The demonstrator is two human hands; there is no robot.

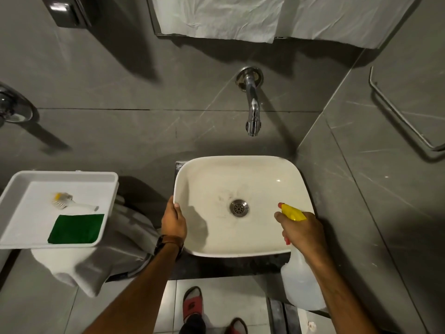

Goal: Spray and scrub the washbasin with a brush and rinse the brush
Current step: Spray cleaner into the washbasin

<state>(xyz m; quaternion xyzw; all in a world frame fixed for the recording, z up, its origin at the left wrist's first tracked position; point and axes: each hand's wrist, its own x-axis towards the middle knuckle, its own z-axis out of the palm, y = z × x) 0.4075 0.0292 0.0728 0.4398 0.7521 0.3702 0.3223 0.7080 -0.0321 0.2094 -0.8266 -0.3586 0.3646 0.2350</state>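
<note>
A white square washbasin point(284, 169) sits on a dark counter, its metal drain point(239, 208) in the middle. My left hand point(173, 220) grips the basin's left rim. My right hand point(301, 231) holds a clear spray bottle point(301, 283) with a yellow head point(291, 212), whose red nozzle points over the basin's right side. A small brush point(69, 202) with a white handle and yellow top lies in a white tray point(14, 189) at the left, apart from both hands.
A green scrub pad point(76, 229) lies in the tray beside the brush. The tray rests on a white cloth-covered stand point(96, 266). A chrome wall tap point(252, 109) overhangs the basin. A towel rail point(397, 112) is on the right wall. My sandalled feet point(192, 307) are below.
</note>
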